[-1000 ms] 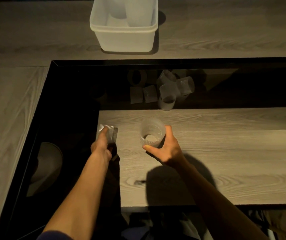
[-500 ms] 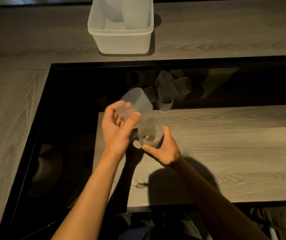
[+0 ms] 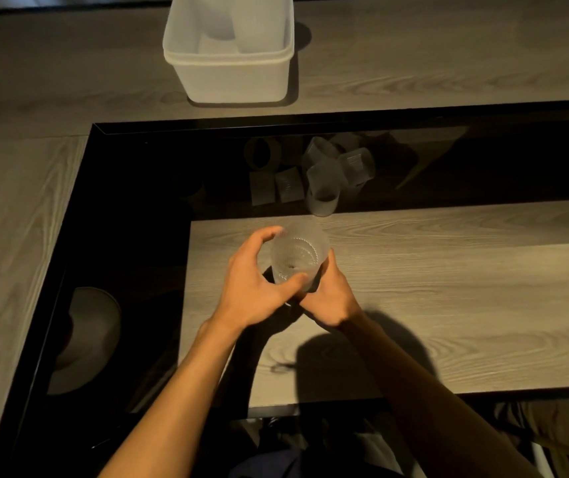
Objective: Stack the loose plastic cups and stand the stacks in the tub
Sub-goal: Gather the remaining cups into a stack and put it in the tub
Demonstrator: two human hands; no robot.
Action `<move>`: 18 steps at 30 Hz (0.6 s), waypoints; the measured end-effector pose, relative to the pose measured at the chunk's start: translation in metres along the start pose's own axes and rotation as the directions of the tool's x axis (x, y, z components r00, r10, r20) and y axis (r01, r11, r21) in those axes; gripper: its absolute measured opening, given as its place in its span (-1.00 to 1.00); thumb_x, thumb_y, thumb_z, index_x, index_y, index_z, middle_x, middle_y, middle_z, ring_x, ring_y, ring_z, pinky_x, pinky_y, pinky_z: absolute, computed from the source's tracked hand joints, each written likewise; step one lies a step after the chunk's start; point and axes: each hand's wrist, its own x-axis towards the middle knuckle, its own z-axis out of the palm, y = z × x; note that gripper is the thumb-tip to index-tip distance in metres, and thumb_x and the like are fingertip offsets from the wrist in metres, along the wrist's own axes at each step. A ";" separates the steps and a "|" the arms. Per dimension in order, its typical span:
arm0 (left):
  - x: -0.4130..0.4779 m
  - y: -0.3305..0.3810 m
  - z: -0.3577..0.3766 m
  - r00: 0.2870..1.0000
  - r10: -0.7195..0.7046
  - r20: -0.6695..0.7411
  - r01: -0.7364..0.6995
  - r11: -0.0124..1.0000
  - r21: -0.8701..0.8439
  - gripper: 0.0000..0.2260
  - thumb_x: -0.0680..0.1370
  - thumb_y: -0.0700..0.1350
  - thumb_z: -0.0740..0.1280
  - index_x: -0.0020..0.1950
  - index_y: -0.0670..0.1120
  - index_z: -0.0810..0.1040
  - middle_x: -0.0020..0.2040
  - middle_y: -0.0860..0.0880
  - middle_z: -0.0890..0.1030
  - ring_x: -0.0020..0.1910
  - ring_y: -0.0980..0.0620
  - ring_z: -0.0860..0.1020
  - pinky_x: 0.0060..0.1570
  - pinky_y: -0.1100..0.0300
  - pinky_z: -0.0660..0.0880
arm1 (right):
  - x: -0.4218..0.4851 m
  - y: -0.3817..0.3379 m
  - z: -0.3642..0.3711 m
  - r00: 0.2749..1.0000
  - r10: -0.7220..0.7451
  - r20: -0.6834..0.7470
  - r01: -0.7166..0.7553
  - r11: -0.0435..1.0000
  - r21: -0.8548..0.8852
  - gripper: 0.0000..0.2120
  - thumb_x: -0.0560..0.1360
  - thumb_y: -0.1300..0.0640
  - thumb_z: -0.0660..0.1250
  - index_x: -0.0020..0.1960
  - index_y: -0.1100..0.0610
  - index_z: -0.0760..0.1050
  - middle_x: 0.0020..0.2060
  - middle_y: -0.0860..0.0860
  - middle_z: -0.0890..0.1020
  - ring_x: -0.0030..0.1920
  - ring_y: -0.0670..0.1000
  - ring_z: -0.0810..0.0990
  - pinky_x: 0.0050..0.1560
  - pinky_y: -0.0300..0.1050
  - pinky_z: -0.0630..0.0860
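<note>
A ribbed clear plastic cup stack [image 3: 298, 258] stands mouth up between both hands above the wooden board. My left hand [image 3: 257, 288] curls around its left side, thumb at the near rim and fingers over the far rim. My right hand [image 3: 329, 294] grips the stack lower down from the right. Several loose cups [image 3: 324, 177] lie in a dim heap on the black glass just beyond the board. The white tub [image 3: 233, 75] sits on the counter at the top, with cup stacks [image 3: 257, 27] standing inside.
The black glass surface [image 3: 131, 208] has a raised frame on its left and far sides. A pale curved shape [image 3: 84, 339] shows in it at the lower left. Wooden counter [image 3: 17, 236] lies to the left and around the tub.
My left hand picked a cup off the glass at the left, carried it over and set it into the cup that my right hand holds. Both hands now enclose the joined cups.
</note>
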 end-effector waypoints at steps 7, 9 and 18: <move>-0.005 -0.021 -0.003 0.987 -0.075 0.143 0.074 0.997 0.013 -0.07 0.26 0.04 0.65 0.53 0.07 0.26 0.44 0.20 0.35 0.39 0.31 0.32 0.29 0.40 0.26 | 0.001 0.000 -0.001 1.000 0.019 -0.002 -0.019 0.999 -0.040 -0.23 0.31 0.01 0.66 0.33 0.01 0.25 0.17 -0.10 0.56 0.14 -0.18 0.57 -0.03 -0.36 0.50; -0.006 -0.022 -0.003 0.984 -0.070 0.162 0.073 0.997 -0.018 -0.11 0.30 0.10 0.62 0.53 0.12 0.26 0.41 0.28 0.35 0.38 0.37 0.31 0.24 0.50 0.23 | 0.002 0.001 -0.001 1.000 0.018 -0.001 -0.018 0.999 -0.049 -0.25 0.32 0.00 0.66 0.30 -0.04 0.25 0.16 -0.12 0.56 0.12 -0.20 0.58 -0.04 -0.35 0.51; 0.002 -0.032 0.001 0.993 -0.115 0.037 0.121 0.941 -0.315 -0.48 0.49 0.05 0.44 0.42 0.01 0.42 0.28 0.06 0.55 0.28 0.11 0.52 0.18 0.27 0.51 | 0.001 0.000 -0.003 1.000 -0.014 -0.023 0.015 1.000 0.007 -0.32 0.33 0.06 0.65 0.28 -0.06 0.32 0.13 -0.15 0.61 0.11 -0.22 0.61 0.01 -0.35 0.56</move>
